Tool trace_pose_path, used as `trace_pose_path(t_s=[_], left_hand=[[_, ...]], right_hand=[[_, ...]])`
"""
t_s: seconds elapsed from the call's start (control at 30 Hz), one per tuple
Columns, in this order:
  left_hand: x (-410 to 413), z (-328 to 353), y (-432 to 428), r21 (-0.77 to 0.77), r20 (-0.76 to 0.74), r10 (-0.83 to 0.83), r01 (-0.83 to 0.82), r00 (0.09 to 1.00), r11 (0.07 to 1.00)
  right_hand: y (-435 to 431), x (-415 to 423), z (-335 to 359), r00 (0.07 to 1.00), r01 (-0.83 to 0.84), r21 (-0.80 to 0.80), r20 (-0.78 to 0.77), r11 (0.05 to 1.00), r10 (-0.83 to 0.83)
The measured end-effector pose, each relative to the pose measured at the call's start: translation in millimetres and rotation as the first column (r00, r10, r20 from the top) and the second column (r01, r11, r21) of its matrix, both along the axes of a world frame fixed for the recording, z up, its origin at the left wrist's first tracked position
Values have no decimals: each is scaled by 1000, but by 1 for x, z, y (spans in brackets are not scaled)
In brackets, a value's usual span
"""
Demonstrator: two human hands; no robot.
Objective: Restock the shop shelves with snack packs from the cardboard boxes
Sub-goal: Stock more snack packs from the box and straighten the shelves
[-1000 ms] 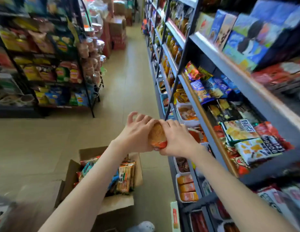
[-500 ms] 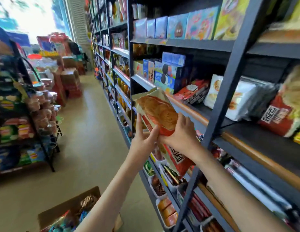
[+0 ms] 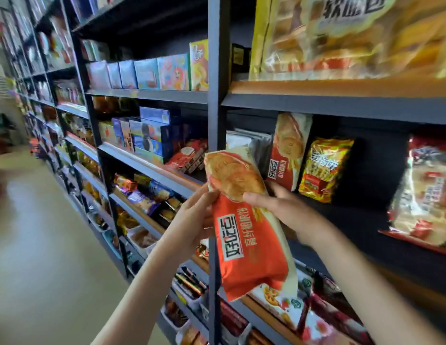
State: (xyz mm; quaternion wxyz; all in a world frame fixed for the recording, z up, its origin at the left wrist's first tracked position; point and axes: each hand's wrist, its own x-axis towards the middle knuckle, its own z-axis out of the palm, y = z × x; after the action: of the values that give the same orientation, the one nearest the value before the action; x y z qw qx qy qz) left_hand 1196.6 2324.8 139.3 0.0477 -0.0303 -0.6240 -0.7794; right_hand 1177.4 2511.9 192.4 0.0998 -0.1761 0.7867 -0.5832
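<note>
**Item:** one long orange-and-cream plastic biscuit pack (image 3: 244, 220), with round biscuits printed at its top end.

**Location:** in the air in front of the dark metal shelf upright (image 3: 217, 95). Its top end tilts toward the bay on the right, and it is not yet on any shelf.

**Held by:** my left hand (image 3: 192, 220) grips the left edge, fingers curled behind. My right hand (image 3: 284, 207) pinches the right edge, thumb laid across the front and fingers behind. I judge it takes two hands because the pack is long and soft and needs steering past the upright.

**Destination, as I judge it:** next to the matching orange-and-cream pack (image 3: 289, 150), which stands upright in that bay just left of the yellow-and-red foil snack bag (image 3: 324, 168). Printed face outward, so like sits with like and the label reads.

**Cardboard boxes:** out of view.
</note>
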Motion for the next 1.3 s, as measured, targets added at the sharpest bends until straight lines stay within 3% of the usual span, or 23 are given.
trace_pose_path(t_s=[0.17,0.27,0.43,0.77,0.9,1.13,1.3], left_hand=[[-29,23,39,-62,-45,-195,193,980,979],[-51,37,54,-39,-39,-228,227,973,973],[-96,53,65,81,-31,-264,266,964,961],[-166,62,65,30,-92,-320,324,943,946],[-179,54,64,-116,-124,-249,235,961,965],[-185,22,72,-427,-216,-358,242,908,871],[-195,21,69,-521,-272,-324,144,906,841]], right_hand=[[35,-17,5,976,181,-243,166,953,-143],[44,-34,7,952,273,-316,227,909,-207],[54,-60,3,963,269,-338,106,902,-247],[40,-116,3,914,384,-402,38,831,-404],[27,-124,-2,866,466,-277,-55,840,-498],[35,-119,-8,809,561,-94,-149,823,-568],[29,-125,-16,849,520,217,-241,826,-471]])
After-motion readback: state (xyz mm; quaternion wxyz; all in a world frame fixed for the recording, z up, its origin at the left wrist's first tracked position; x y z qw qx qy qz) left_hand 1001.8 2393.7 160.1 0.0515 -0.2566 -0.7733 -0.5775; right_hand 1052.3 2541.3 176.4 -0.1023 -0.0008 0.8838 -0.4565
